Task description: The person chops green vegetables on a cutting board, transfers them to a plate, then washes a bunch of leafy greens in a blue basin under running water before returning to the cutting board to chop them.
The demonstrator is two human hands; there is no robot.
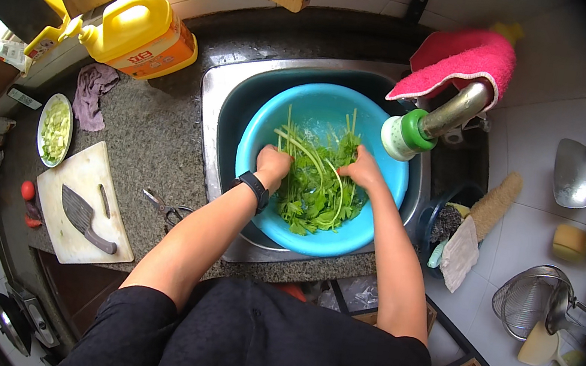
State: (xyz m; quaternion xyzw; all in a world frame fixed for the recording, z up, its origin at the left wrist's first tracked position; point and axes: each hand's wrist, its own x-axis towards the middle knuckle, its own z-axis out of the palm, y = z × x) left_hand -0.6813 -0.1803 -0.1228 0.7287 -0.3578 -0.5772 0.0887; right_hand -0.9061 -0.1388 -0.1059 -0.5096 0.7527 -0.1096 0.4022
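A bunch of leafy green stems, like celery or parsley, [308, 199] lies in a light-blue plastic basin [253, 134]. Clear water shows around the stems. The basin sits inside a stainless steel sink [211, 105]. My left hand [273, 163], with a dark watch on its wrist, is closed around the left side of the bunch. On the opposite side, my right hand [362, 168] grips the stems and leaves between thumb and fingers. Some of my fingertips are hidden among the leaves. Above the basin's right rim hangs the tap's green-and-white nozzle [405, 137].
Left on the counter are a cutting board [55, 193] with a cleaver [77, 213], scissors [167, 209], and a plate of chopped vegetables [55, 130]. A yellow jug [141, 35] stands behind. A pink cloth [467, 61] drapes over the tap. Utensils, including a strainer [522, 300], hang right.
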